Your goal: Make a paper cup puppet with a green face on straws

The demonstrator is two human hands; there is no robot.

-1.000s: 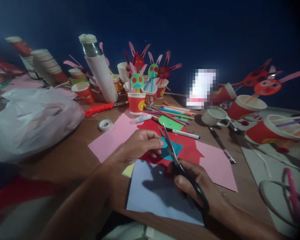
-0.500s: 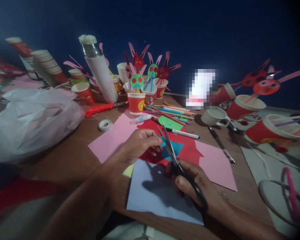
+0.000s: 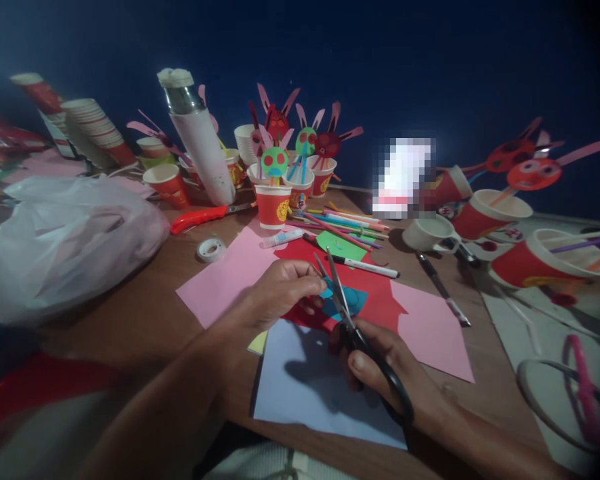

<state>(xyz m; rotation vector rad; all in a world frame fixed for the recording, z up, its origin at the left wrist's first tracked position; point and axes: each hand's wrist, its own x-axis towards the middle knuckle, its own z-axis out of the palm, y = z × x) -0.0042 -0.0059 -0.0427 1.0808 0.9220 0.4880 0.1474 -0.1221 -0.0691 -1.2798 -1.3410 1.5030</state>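
Note:
My left hand (image 3: 293, 288) pinches a small piece of blue paper (image 3: 327, 288) between thumb and fingertips. In my right hand (image 3: 380, 367) is a pair of black-handled scissors (image 3: 347, 313), its blades a little apart and pointing away from me, right beside the blue piece. Behind the blades a larger blue paper (image 3: 359, 299) with a drawn curve lies on a red sheet (image 3: 377, 287). A pale blue-white sheet (image 3: 300, 393) lies beneath my hands, and a pink sheet (image 3: 435, 327) is to the right.
Red paper cups (image 3: 273, 207) holding paper rabbit-like faces stand at the back. A white flask (image 3: 203, 153), red-handled knife (image 3: 200, 219), tape roll (image 3: 211, 250) and plastic bag (image 3: 70, 247) are on the left. Straws (image 3: 350, 227), a marker (image 3: 370, 267) and a white mug (image 3: 430, 233) lie beyond my hands.
The scissor blades have closed slightly, and my right hand has shifted a tiny bit. My left hand stays almost in place with the blue piece.

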